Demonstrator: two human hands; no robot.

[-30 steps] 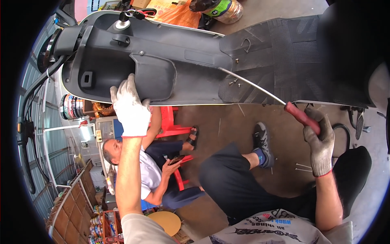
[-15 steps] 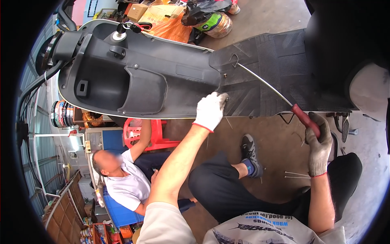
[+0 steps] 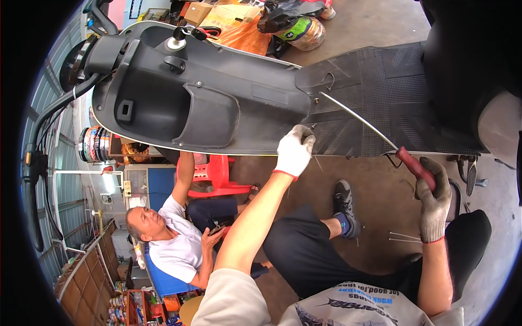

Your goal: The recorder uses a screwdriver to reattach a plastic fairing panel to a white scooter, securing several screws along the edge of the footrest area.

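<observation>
My right hand (image 3: 434, 201), in a grey work glove, grips the red handle of a long screwdriver (image 3: 380, 137). Its thin metal shaft reaches up and left to a screw near the seam between the dark leg shield (image 3: 217, 103) and the ribbed black floor mat (image 3: 375, 92) of a scooter. My left hand (image 3: 294, 151), in a white glove with a red cuff, presses against the lower edge of the scooter's panel just below that seam, holding nothing I can see.
Another person in a white shirt (image 3: 174, 250) sits by a red plastic chair (image 3: 212, 176) at the lower left. The handlebar (image 3: 60, 108) and cables curve along the left. Bags and boxes (image 3: 255, 24) lie beyond the scooter. Thin metal rods (image 3: 405, 237) lie on the concrete floor.
My left hand has moved from the leg shield's left part rightward to the panel edge below the screwdriver tip. The right hand keeps its hold on the screwdriver.
</observation>
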